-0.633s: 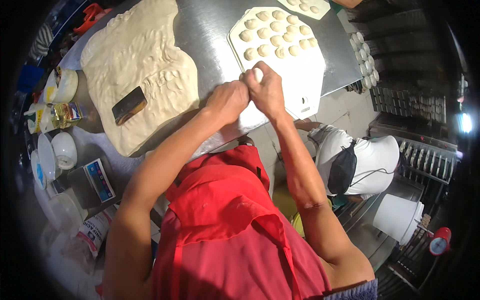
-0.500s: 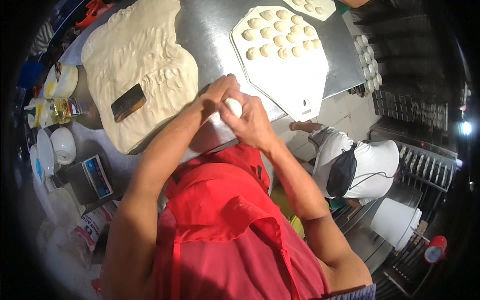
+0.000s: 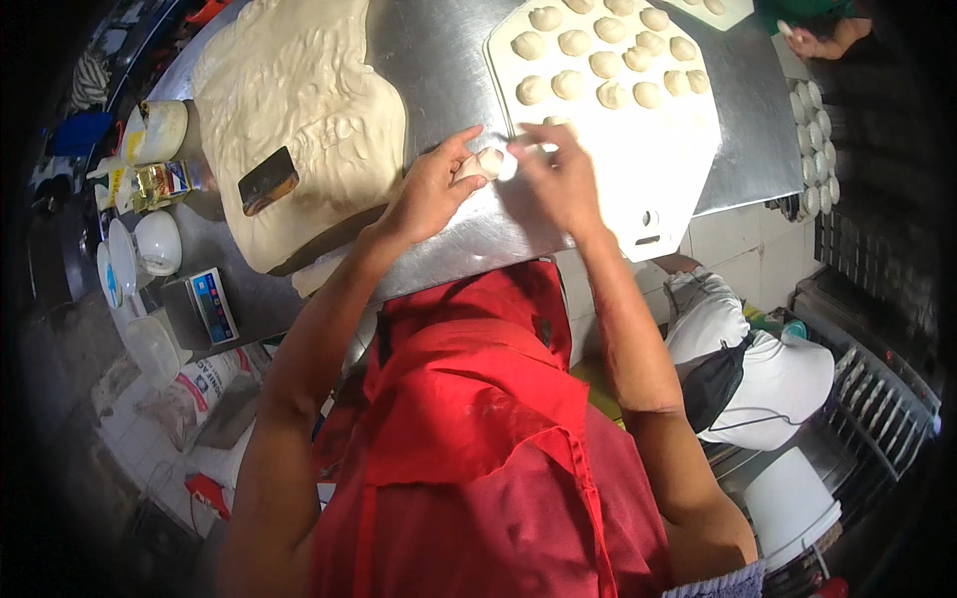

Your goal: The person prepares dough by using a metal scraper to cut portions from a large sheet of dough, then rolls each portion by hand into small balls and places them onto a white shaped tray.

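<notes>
My left hand [image 3: 429, 194] holds a piece of dough [image 3: 482, 163] between thumb and fingers, over the metal table's front part. Just right of it, my right hand [image 3: 563, 184] is over the left edge of a white board [image 3: 618, 164]; motion smears its fingers, so I cannot tell what they hold. A dough ball [image 3: 560, 124] shows on the board behind those fingers. Several more dough balls [image 3: 604, 65] stand in rows farther up the board. A large sheet of soft dough [image 3: 319, 100] covers the table's left, with a dark, shiny rectangular plate [image 3: 268, 180] lying on it.
Left of the dough are a tub [image 3: 155, 133], a bottle of yellow oil [image 3: 161, 185], bowls [image 3: 158, 242] and a scale [image 3: 211, 304]. Another person's hand [image 3: 817, 42] is at the upper right. Someone in a white shirt [image 3: 778, 394] bends behind the table; a white bucket [image 3: 791, 508] stands near.
My hands, earlier pressed together around the dough, have parted, the right moving rightward to the board. A dough ball now shows below the earlier rows. The view has shifted.
</notes>
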